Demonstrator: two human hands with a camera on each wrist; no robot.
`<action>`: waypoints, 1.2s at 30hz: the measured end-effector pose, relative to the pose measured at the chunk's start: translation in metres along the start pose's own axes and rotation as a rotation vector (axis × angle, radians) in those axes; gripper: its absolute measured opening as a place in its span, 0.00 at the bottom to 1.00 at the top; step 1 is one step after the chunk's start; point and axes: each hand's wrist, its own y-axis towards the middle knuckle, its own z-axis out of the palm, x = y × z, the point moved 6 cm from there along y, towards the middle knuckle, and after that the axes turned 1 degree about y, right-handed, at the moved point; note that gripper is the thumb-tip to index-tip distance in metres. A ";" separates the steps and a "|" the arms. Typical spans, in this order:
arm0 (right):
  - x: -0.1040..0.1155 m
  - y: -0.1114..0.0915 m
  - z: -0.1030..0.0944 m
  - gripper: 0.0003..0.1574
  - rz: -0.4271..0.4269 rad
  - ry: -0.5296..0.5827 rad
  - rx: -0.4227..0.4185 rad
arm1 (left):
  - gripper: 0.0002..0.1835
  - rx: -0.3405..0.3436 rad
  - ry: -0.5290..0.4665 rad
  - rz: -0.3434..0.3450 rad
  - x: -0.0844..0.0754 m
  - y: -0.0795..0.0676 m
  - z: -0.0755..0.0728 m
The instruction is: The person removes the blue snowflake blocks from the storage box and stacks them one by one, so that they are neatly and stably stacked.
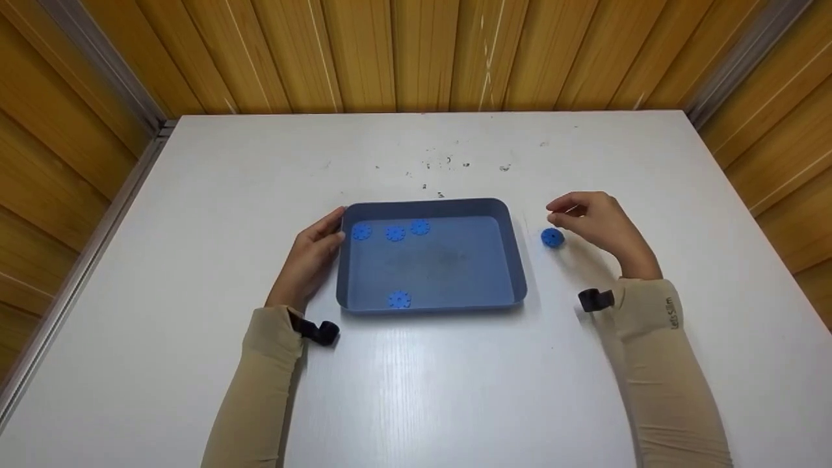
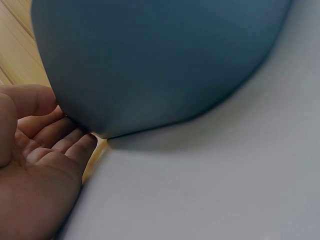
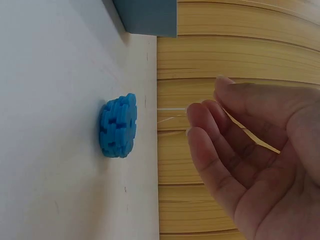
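Note:
My left hand [image 1: 313,253] grips the left side of a blue-grey tray [image 1: 432,312], thumb by the rim and fingers along its outer wall. In the left wrist view, fingertips [image 2: 87,142] meet the lower edge of the tray wall [image 2: 160,60]. Three blue notched discs [image 1: 395,233] lie along the tray's far side; another notched disc [image 1: 400,299] is near its front wall. To the right of the tray, my right hand [image 1: 601,224] hovers with loosely bent fingers, nothing between them. Just under it sits a small stack of blue notched discs [image 3: 118,126] on the table.
The white table [image 1: 429,390] has dark scuff marks beyond the tray. Yellow wood-look panels [image 1: 422,58] stand behind it and at both sides. Black wrist cameras [image 1: 322,333] stick out from the sleeves close to the table.

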 end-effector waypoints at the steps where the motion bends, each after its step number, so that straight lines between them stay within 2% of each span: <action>1: 0.003 0.001 0.000 0.22 -0.003 0.000 0.003 | 0.30 -0.002 0.000 0.000 0.000 0.000 0.000; 10: 0.028 0.012 0.008 0.19 -0.031 0.016 0.018 | 0.30 -0.007 -0.004 0.004 0.002 0.000 -0.002; 18: 0.056 0.021 0.015 0.18 -0.105 0.012 0.061 | 0.30 -0.021 0.014 -0.006 0.001 0.001 -0.001; 25: 0.076 0.033 0.029 0.19 -0.113 0.025 0.106 | 0.30 -0.016 0.008 -0.012 0.002 0.001 0.000; 36: 0.105 0.048 0.056 0.19 -0.196 -0.020 0.167 | 0.30 -0.001 0.016 0.004 -0.001 -0.001 0.001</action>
